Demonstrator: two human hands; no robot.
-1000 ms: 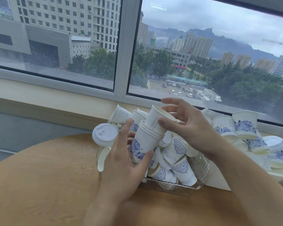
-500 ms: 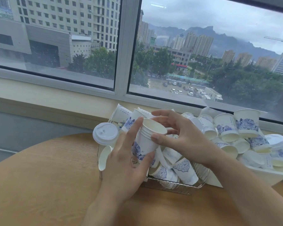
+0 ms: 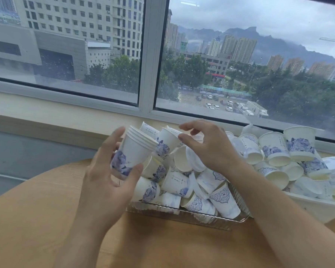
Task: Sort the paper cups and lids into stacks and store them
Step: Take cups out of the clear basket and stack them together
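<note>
While left hand (image 3: 104, 182) grips stack of nested paper cups (image 3: 132, 151) | right hand (image 3: 207, 146) hovers, fingers spread, holding nothing, over clear tray (image 3: 182, 213) of loose cups | wooden table (image 3: 37, 219)

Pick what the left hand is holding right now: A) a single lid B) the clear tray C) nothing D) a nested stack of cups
D: the left hand grips a nested stack of cups, with several rims showing at its top; the right hand hovers beside it over the pile.
</note>
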